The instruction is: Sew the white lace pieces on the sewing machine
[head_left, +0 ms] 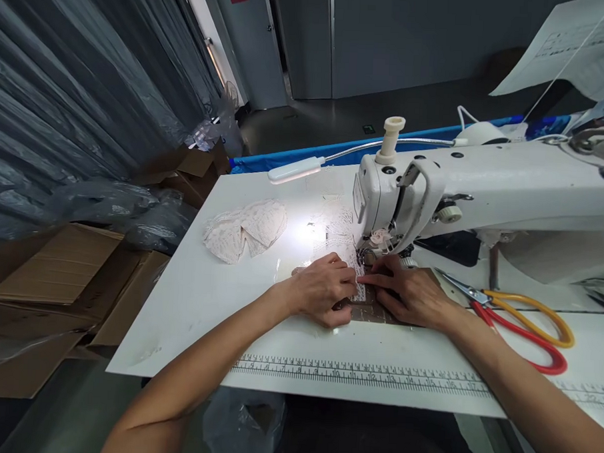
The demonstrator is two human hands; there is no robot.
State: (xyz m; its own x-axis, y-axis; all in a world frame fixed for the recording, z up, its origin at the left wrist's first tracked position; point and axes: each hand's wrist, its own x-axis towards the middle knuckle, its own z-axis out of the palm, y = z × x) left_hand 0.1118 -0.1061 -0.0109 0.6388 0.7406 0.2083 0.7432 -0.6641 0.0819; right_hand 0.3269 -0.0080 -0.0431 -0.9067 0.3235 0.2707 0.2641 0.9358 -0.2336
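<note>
A strip of white lace (360, 290) runs under the needle area of a white sewing machine (378, 196). At its left side is my left hand (329, 289), fingers curled and pressed down at the lace's edge. My right hand (404, 291) lies on the lace's right side, with its fingers stretched toward the strip just in front of the presser foot. More lace (339, 225) spreads on the table behind the needle. Left of my hands rests a separate white lace piece with two rounded lobes (246, 229). My fingers partly hide the lace.
Scissors with red and yellow handles (528, 323) lie right of my right hand. A lit lamp (297, 169) on a bendy neck shines over the table (188, 315). A ruler strip (365, 376) follows the front edge. Cardboard boxes (60, 263) stand at the left.
</note>
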